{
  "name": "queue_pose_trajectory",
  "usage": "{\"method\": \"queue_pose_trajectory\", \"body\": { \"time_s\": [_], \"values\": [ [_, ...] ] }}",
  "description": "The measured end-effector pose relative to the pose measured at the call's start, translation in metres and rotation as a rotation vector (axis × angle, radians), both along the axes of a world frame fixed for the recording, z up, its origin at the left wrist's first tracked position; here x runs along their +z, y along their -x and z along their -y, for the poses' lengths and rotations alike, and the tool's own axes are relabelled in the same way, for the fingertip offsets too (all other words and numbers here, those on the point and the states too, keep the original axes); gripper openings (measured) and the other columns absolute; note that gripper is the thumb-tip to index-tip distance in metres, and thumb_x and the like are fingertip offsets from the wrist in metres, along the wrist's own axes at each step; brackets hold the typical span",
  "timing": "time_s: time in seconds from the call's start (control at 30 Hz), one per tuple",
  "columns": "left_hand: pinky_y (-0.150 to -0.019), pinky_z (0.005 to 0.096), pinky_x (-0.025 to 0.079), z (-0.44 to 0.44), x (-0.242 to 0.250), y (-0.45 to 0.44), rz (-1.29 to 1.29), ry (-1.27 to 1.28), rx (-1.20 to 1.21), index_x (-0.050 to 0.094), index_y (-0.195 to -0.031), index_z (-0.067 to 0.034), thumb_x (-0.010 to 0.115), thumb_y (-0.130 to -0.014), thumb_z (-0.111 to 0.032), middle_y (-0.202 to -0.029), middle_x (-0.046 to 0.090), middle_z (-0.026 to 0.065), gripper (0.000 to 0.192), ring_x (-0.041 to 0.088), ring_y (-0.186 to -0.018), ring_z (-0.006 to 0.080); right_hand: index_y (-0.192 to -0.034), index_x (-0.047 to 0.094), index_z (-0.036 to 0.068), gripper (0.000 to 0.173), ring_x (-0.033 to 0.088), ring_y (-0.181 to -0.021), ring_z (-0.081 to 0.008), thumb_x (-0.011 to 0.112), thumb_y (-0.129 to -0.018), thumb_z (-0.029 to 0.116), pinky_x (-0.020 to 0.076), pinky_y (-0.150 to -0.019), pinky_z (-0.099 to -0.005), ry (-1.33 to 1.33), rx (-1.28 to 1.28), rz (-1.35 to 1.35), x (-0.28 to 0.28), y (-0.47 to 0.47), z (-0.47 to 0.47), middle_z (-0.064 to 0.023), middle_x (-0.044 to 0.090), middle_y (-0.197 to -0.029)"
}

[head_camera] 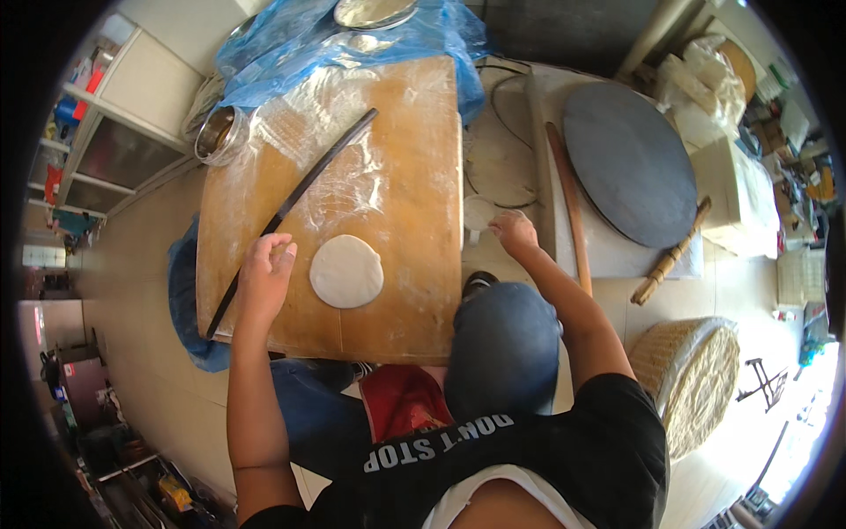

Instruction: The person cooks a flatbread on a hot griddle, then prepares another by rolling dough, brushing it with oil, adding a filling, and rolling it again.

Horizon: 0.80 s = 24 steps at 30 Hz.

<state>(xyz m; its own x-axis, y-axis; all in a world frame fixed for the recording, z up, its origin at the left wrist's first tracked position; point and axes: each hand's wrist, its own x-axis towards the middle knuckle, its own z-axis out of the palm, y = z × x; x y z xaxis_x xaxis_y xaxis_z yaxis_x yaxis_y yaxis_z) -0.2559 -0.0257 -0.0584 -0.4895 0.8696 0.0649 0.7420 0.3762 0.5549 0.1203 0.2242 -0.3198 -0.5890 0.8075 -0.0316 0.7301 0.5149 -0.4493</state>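
Note:
A flat round of dough (346,271) lies on the floured wooden board (416,264) before me. A long dark rolling pin (324,162) lies slantwise across the board, left of the dough. My left hand (266,261) is over the pin's lower part, fingers curled with thumb near the forefinger; whether it touches the pin I cannot tell. My right hand (514,231) hangs beyond the board's right edge, fingers bunched, near a pale cup-like container (474,215). Whether something small is between its fingertips does not show.
Right of the board, a round dark griddle plate (631,162) rests on a pale slab, beside a brown wooden stick (570,205) and a wrapped stick (671,251). A clear tub (221,135) and blue plastic sheeting (297,49) border the board. A woven basket (694,383) stands at right.

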Motion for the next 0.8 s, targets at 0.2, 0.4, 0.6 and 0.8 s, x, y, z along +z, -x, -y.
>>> {"method": "queue_pose_trajectory", "body": {
  "time_s": [0.2, 0.4, 0.6, 0.8],
  "values": [
    [-0.087, 0.0279, 0.049, -0.008, 0.035, -0.014, 0.291, -0.056, 0.204, 0.067, -0.115, -0.005, 0.062, -0.099, -0.016, -0.114, 0.066, 0.0058, 0.021, 0.060, -0.094, 0.0133, -0.096, 0.076, 0.006, 0.021, 0.069, -0.102, -0.0319, 0.062, -0.090, 0.020, 0.0567, -0.087, -0.0404, 0.037, 0.156, 0.499, -0.087, 0.076, -0.041, -0.0158, 0.073, -0.105],
    [-0.086, 0.0248, 0.046, 0.000, 0.036, 0.006, 0.303, -0.026, 0.233, 0.066, -0.114, -0.005, 0.063, -0.099, -0.015, -0.107, 0.064, 0.0041, 0.018, 0.057, -0.092, 0.0110, -0.104, 0.074, 0.004, 0.028, 0.070, -0.103, -0.0319, 0.056, -0.094, 0.023, 0.0559, -0.089, -0.0421, -0.178, 0.326, 0.297, -0.188, 0.059, -0.065, -0.0190, 0.073, -0.108],
    [-0.091, 0.0282, 0.048, -0.007, 0.029, 0.015, 0.433, -0.104, 0.222, 0.066, -0.113, -0.003, 0.062, -0.100, -0.017, -0.110, 0.066, 0.0060, 0.019, 0.061, -0.098, 0.0128, -0.101, 0.075, 0.003, 0.025, 0.072, -0.095, -0.0301, 0.063, -0.092, 0.022, 0.0553, -0.084, -0.0401, 0.056, 0.164, 0.255, -0.132, 0.042, -0.062, -0.0175, 0.074, -0.099],
    [-0.091, 0.0299, 0.049, 0.007, 0.007, 0.045, 0.439, -0.131, 0.208, 0.067, -0.115, -0.003, 0.060, -0.100, -0.021, -0.108, 0.070, 0.0084, 0.024, 0.064, -0.100, 0.0157, -0.098, 0.076, 0.002, 0.014, 0.071, -0.081, -0.0244, 0.071, -0.089, 0.012, 0.0542, -0.078, -0.0328, 0.408, -0.195, -0.294, 0.070, 0.034, -0.042, -0.0144, 0.075, -0.088]
  ]
}}
